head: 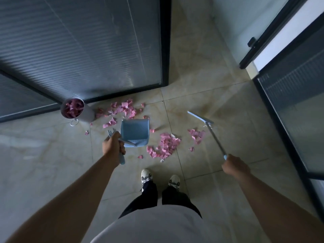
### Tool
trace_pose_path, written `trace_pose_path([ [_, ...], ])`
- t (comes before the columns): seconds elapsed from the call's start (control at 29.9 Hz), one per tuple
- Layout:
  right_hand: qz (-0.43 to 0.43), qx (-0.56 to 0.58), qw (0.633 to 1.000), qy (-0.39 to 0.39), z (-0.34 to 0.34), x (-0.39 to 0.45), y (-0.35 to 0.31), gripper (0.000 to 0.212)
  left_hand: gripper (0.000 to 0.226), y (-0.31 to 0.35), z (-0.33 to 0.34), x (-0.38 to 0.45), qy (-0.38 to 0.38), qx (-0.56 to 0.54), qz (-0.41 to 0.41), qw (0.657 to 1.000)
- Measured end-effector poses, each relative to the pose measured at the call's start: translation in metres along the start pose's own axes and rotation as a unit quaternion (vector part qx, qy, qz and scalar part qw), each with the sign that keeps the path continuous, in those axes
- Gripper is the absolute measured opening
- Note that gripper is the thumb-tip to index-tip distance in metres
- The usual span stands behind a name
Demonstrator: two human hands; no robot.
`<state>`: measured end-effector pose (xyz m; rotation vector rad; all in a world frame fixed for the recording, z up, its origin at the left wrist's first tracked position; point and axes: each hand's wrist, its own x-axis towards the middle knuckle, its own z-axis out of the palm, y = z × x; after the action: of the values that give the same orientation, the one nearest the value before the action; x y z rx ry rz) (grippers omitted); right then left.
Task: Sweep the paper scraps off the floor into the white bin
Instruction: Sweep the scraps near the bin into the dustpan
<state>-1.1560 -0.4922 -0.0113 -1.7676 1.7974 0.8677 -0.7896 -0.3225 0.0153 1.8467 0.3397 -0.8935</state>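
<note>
Two tools are held above the tiled floor (201, 81) at once: the blue dustpan (135, 133) is gripped by the left hand (113, 144), whose fingers are curled round the handle, and the pan's tray is seen tipped with its open face toward the camera, no scraps visible inside it. Over on the other side, the broom (209, 131) is held by the right hand (235, 166), fingers wrapped round the pale blue end of its metal shaft, while the thin blue head is angled out ahead and appears lifted clear of the tiles, though contact cannot be told for certain. Pink paper scraps (164, 146) are spread in several patches: a dense heap just right of the dustpan, a smaller cluster beneath the broom shaft, and a wide scatter beyond the pan, along the foot of the dark-framed glass partition (78, 50). The white bin (77, 110) is found against that partition, left of the scatter and well ahead of the left hand, and pink scraps are already seen inside it. White sneakers (146, 176) and dark trousers are planted on the tiles below the heap, between the two outstretched forearms
</note>
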Motion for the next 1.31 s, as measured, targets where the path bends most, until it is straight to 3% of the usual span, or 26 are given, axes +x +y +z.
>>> trace_pose_path([
  [0.13, 0.021, 0.018, 0.999, -0.020, 0.004, 0.035, 0.024, 0.050, 0.021, -0.006, -0.031, -0.001, 0.026, -0.026, -0.002, 0.999],
  [0.27, 0.022, 0.016, 0.998, -0.059, -0.002, 0.016, 0.011, 0.047, 0.022, -0.010, -0.055, -0.001, 0.034, -0.011, -0.011, 0.999],
  [0.54, -0.064, -0.084, 0.985, -0.133, 0.053, -0.050, -0.088, 0.049, 0.015, -0.020, -0.108, 0.015, -0.010, 0.154, 0.028, 0.988],
  [0.67, -0.067, -0.121, 0.982, -0.131, 0.088, -0.093, -0.147, 0.048, 0.008, -0.022, -0.160, 0.046, -0.071, 0.223, 0.036, 0.972],
  [0.87, -0.073, -0.122, 0.984, -0.108, 0.148, -0.161, -0.222, 0.051, 0.002, -0.018, -0.242, 0.098, -0.164, 0.316, 0.029, 0.934],
  [1.0, -0.073, -0.135, 0.983, -0.103, 0.182, -0.196, -0.251, 0.047, 0.013, -0.008, -0.275, 0.124, -0.191, 0.377, 0.037, 0.905],
  [1.31, -0.070, -0.147, 0.985, -0.052, 0.213, -0.243, -0.259, 0.044, 0.020, -0.005, -0.298, 0.141, -0.173, 0.525, 0.060, 0.831],
])
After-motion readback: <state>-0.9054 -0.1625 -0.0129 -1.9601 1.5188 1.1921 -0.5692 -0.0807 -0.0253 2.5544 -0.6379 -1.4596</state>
